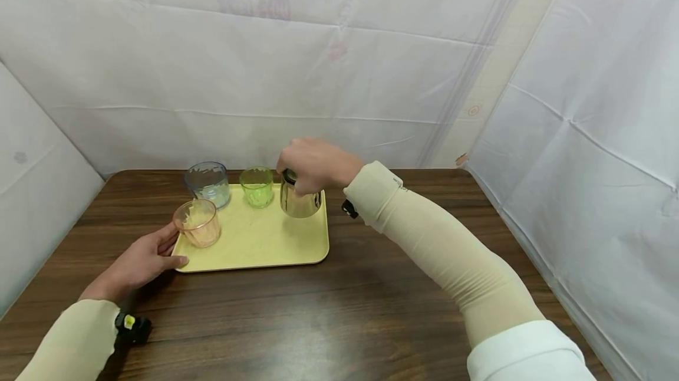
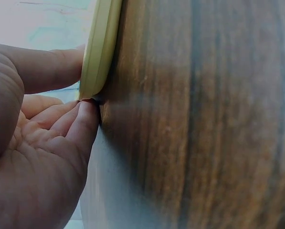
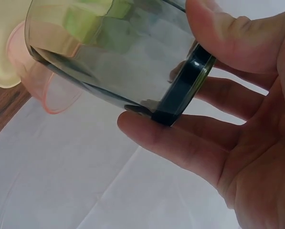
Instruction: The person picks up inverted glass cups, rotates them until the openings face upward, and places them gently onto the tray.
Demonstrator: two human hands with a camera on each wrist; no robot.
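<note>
A pale yellow tray [image 1: 265, 239] lies on the brown wooden table [image 1: 345, 310]. On it stand a blue cup [image 1: 208, 183], a green cup [image 1: 257, 186], an orange cup [image 1: 198, 223] and a smoky grey glass [image 1: 302, 204]. My right hand [image 1: 294, 183] reaches over from the right and grips the grey glass by its rim from above. In the right wrist view the thumb and fingers [image 3: 147, 131] curl round the glass's dark rim [image 3: 183, 90]. My left hand [image 1: 172, 248] holds the tray's near left corner, and the left wrist view shows the tray's rim [image 2: 101, 43] pinched between thumb and fingertips [image 2: 87, 117].
White sheets hang close behind and on both sides of the table. The tray sits at the table's back left. Bare wood stretches in front of it and to its right. A small black device [image 1: 131, 327] is strapped to my left wrist.
</note>
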